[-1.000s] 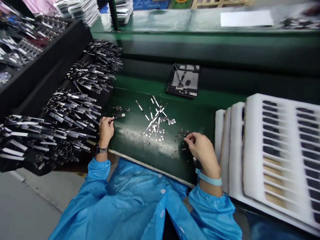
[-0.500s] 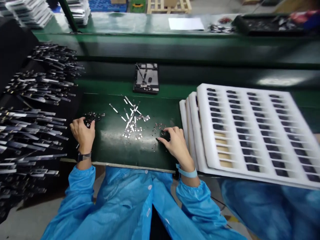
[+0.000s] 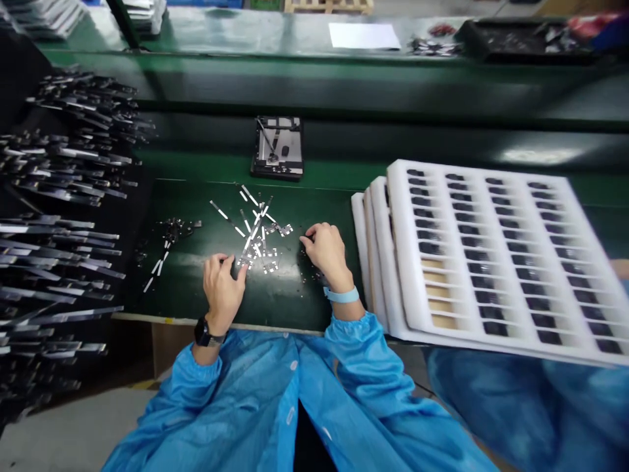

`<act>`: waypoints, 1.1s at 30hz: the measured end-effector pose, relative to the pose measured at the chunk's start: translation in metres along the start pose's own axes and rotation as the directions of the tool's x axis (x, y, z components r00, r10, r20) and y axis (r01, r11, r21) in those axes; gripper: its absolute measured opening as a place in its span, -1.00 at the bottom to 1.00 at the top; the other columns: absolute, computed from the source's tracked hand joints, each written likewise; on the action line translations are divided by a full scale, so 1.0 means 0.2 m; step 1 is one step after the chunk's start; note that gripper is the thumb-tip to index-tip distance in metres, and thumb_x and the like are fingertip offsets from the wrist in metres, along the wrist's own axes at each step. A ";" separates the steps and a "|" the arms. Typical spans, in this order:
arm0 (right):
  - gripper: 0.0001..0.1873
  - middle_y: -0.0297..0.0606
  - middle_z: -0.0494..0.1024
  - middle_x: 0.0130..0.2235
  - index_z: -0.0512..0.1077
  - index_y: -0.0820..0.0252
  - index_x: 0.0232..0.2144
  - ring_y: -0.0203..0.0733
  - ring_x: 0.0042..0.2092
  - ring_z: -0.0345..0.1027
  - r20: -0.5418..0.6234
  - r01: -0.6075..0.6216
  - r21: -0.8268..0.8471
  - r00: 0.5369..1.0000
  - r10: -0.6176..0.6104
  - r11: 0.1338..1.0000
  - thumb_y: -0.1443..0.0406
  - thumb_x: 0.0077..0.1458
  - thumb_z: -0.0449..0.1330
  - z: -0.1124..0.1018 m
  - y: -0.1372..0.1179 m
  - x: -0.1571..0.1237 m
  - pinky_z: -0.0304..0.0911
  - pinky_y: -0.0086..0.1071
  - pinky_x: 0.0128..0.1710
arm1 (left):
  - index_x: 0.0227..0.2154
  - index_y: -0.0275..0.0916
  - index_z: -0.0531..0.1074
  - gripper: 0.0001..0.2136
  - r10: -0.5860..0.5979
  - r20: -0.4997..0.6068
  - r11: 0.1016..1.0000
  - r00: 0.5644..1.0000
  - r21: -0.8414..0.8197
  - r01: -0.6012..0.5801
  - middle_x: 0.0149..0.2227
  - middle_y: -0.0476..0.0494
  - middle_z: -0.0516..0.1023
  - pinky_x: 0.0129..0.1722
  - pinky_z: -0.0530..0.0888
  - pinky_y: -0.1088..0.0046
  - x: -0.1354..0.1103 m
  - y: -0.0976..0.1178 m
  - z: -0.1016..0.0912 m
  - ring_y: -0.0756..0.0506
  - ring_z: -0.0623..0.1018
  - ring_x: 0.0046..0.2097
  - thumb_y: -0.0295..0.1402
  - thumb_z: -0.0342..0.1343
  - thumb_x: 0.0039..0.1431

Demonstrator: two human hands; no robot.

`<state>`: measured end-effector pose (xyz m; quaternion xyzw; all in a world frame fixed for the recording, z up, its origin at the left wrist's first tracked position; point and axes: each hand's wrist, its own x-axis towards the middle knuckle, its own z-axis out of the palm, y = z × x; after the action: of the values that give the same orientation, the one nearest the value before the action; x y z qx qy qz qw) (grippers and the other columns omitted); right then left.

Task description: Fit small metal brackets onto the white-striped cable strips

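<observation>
Whether the right hand [image 3: 326, 252] holds any of the tiny, blurred specks [image 3: 315, 276] cannot be told.

Cool light is falling, seemingly from overhead, making the white foam tray [image 3: 405, 249] the brightest patch, laying a pale streak of glare on the dark surface [image 3: 417, 141] behind it and spreading a soft sheen over the green upper shelf [image 3: 246, 29]. Deep shadow is filling the black rack [image 3: 17, 72] at left and the space beneath the green worktop [image 3: 187, 295]. Toward the edges the wide view is stretching shapes, the blue cloth [image 3: 491, 393] at lower right is blurring, and mid-scene the smallest metal pieces [image 3: 270, 267] are looking too soft to tell apart.
</observation>
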<state>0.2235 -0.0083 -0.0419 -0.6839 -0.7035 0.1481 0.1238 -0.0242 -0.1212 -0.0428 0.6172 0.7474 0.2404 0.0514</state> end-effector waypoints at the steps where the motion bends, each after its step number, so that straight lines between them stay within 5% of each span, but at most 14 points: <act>1: -0.90 0.01 0.60 -0.14 0.56 0.21 -0.24 0.16 -0.04 0.39 0.001 0.007 -0.014 1.000 -0.007 1.000 0.31 0.33 0.24 0.02 0.00 0.00 0.26 -0.11 -0.05 | -0.07 -0.23 0.66 -0.81 0.001 -0.002 1.000 1.000 -0.021 -0.001 0.01 -0.33 0.56 0.12 0.49 0.07 0.00 0.00 0.00 -0.37 0.53 0.07 -0.28 0.28 0.34; 9: -0.84 -0.01 0.66 -0.19 0.52 0.19 -0.19 0.11 -0.11 0.49 -0.064 0.030 0.106 0.998 -0.024 0.994 0.34 0.39 0.12 -0.02 0.01 0.01 0.26 -0.18 -0.09 | -0.19 -0.19 0.58 -0.91 -0.044 0.006 0.953 0.999 -0.300 0.044 -0.14 -0.23 0.62 0.02 0.51 0.14 0.05 -0.02 0.02 -0.26 0.58 -0.08 -0.44 0.27 0.26; 13: -0.83 -0.21 0.72 -0.24 0.55 0.13 -0.08 -0.02 -0.16 0.59 0.022 0.007 0.253 1.000 -0.013 0.967 0.35 0.39 0.15 -0.09 0.01 0.03 0.28 -0.29 -0.14 | -0.13 -0.23 0.59 -0.81 -0.179 0.059 0.781 0.982 -0.599 0.178 -0.29 -0.10 0.64 -0.24 0.50 0.37 0.11 -0.03 0.00 -0.09 0.57 -0.30 -0.33 0.32 0.21; 17: -0.74 -0.18 0.76 -0.13 0.60 0.11 -0.01 -0.02 -0.05 0.62 0.098 0.043 0.172 0.993 -0.060 0.984 0.38 0.40 0.14 -0.13 -0.02 0.03 0.28 -0.31 -0.10 | -0.13 -0.26 0.66 -0.68 -0.259 0.121 0.594 0.958 -0.762 0.256 -0.25 -0.12 0.69 -0.17 0.54 0.42 0.19 -0.05 -0.09 -0.07 0.63 -0.24 -0.23 0.46 0.10; 21: -0.72 -0.07 0.75 -0.03 0.61 0.14 0.01 0.03 0.02 0.61 0.213 0.112 0.088 0.969 -0.129 0.990 0.39 0.40 0.14 -0.14 -0.06 0.02 0.28 -0.31 -0.07 | -0.19 -0.26 0.68 -0.67 -0.318 0.099 0.529 0.943 -0.806 0.263 -0.26 -0.09 0.69 -0.20 0.56 0.47 0.29 -0.06 -0.16 -0.04 0.63 -0.26 -0.27 0.54 -0.01; 25: -0.72 -0.13 0.76 -0.07 0.63 0.13 -0.03 -0.01 -0.03 0.63 0.206 0.163 0.212 0.956 -0.207 0.963 0.43 0.36 0.17 -0.14 -0.07 0.01 0.28 -0.32 -0.09 | -0.20 -0.26 0.68 -0.66 -0.287 0.108 0.470 0.952 -0.850 0.238 -0.31 -0.06 0.67 -0.24 0.55 0.49 0.38 -0.02 -0.18 -0.01 0.60 -0.32 -0.32 0.56 -0.07; 29: -0.85 -0.24 0.77 -0.25 0.66 0.14 -0.22 -0.08 -0.15 0.68 0.145 0.112 0.580 0.960 -0.238 0.807 0.38 0.33 0.26 -0.14 -0.04 -0.02 0.37 -0.35 -0.11 | -0.22 -0.24 0.67 -0.69 -0.208 0.123 0.423 0.970 -0.883 0.203 -0.28 -0.08 0.67 -0.28 0.55 0.46 0.45 0.05 -0.19 -0.02 0.60 -0.32 -0.32 0.54 -0.05; 33: -0.88 -0.20 0.78 -0.22 0.64 0.15 -0.24 -0.06 -0.18 0.68 0.116 0.027 0.808 0.972 -0.203 0.589 0.23 0.21 0.38 -0.13 -0.02 -0.03 0.46 -0.31 -0.17 | -0.29 -0.21 0.70 -0.80 -0.066 0.061 0.416 0.996 -0.906 0.083 -0.28 -0.07 0.64 -0.24 0.52 0.48 0.51 0.14 -0.20 -0.01 0.58 -0.28 -0.37 0.52 0.00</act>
<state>0.2304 -0.0140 -0.0171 -0.4900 -0.6133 0.5062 0.3570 -0.0383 -0.0327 0.0256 0.4604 0.5265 0.5976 0.3921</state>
